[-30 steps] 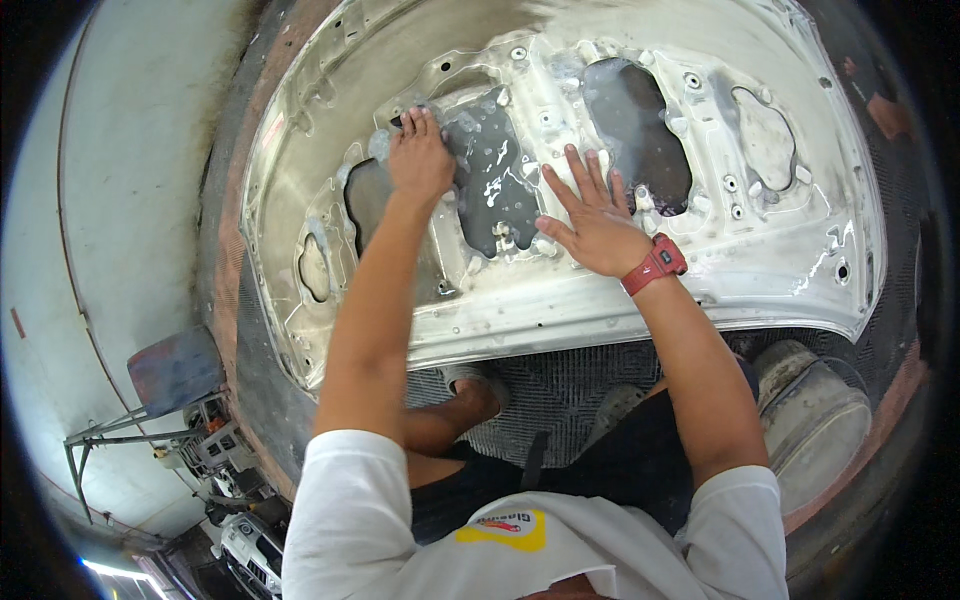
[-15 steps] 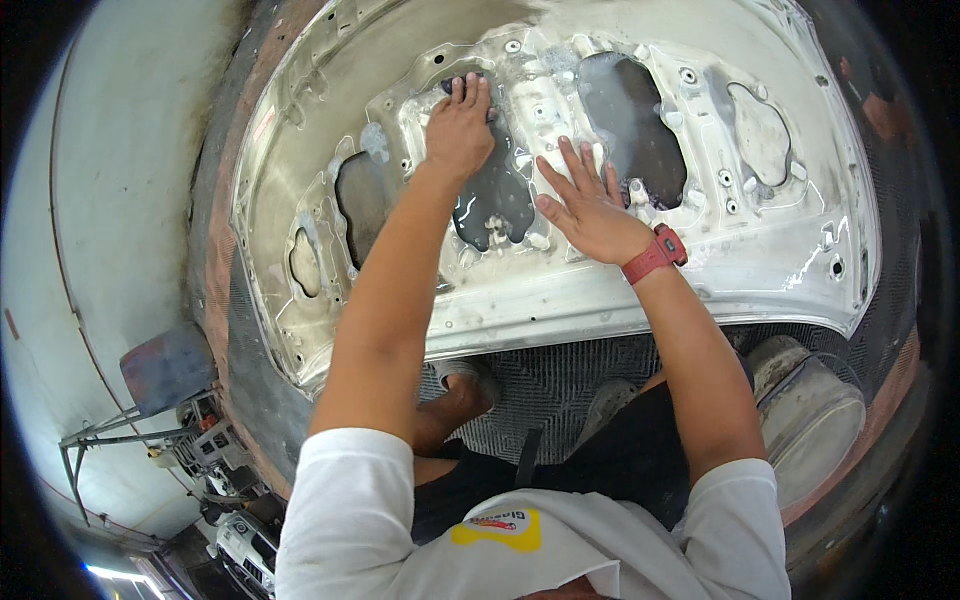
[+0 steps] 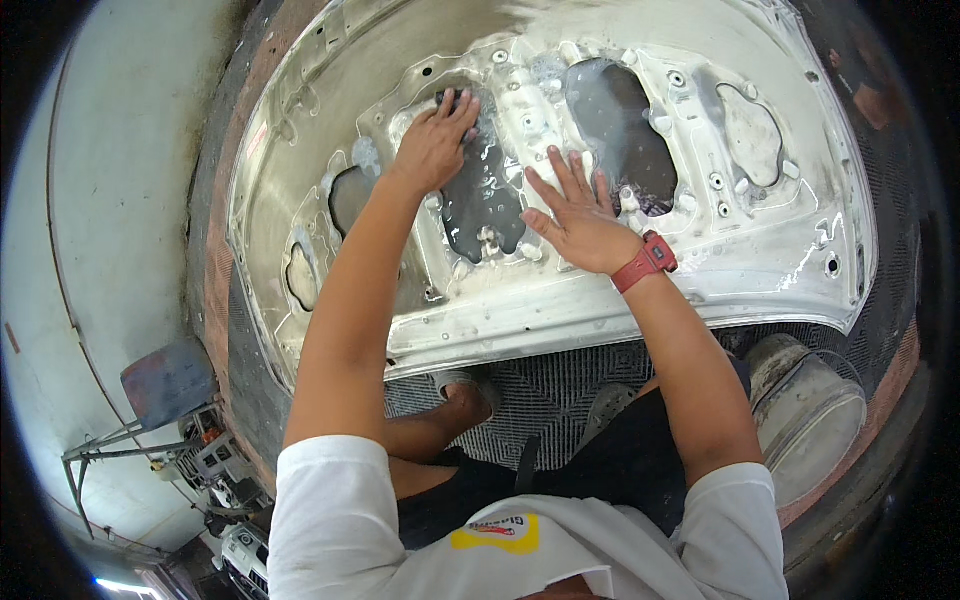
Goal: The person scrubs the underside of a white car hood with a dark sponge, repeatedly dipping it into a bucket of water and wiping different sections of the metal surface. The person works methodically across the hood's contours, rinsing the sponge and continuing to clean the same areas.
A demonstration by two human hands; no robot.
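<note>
Spreading wide and flat nearer in, the right hand (image 3: 588, 230) rests on the pale car panel (image 3: 540, 108) laid out in front, seemingly empty, while farther out the left hand (image 3: 430, 150) has slid rightward over the past second, closed over a dark pad (image 3: 440, 97), so it's a different patch underneath now, at the far end of a dark opening (image 3: 470, 205)! Lower down, beside the right leg (image 3: 645, 430), stands a pale bucket (image 3: 775, 368), contents impossible to tell.

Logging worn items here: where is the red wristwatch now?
In the head view, right of centre, the red wristwatch is strapped just below the right hand, which is spread over the pale panel.
</note>
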